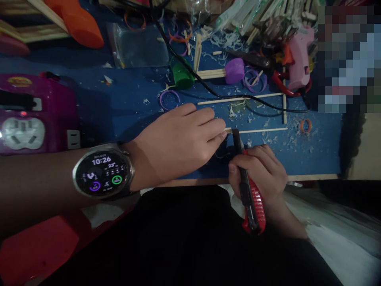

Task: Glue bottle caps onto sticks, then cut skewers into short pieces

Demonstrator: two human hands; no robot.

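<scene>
My left hand [186,139], with a watch [103,171] on its wrist, is closed on the near end of a thin wooden stick [263,130] over the blue table [119,99]. My right hand [263,171] grips a red and black utility knife [252,198], its blade end pointing away from me and lying against the stick just right of my left fingertips. A second thin stick [214,102] lies beyond, touching or close to a shorter crosswise stick [284,111]. The part of the stick inside my left fingers is hidden.
A purple power socket box [44,115] stands at left. A black cable [208,88] crosses the table. Behind lie a green cup-like piece [182,73], a purple one [234,71], a pink glue gun [299,59] and red-handled pliers [278,79]. Shavings and coloured rings are scattered about.
</scene>
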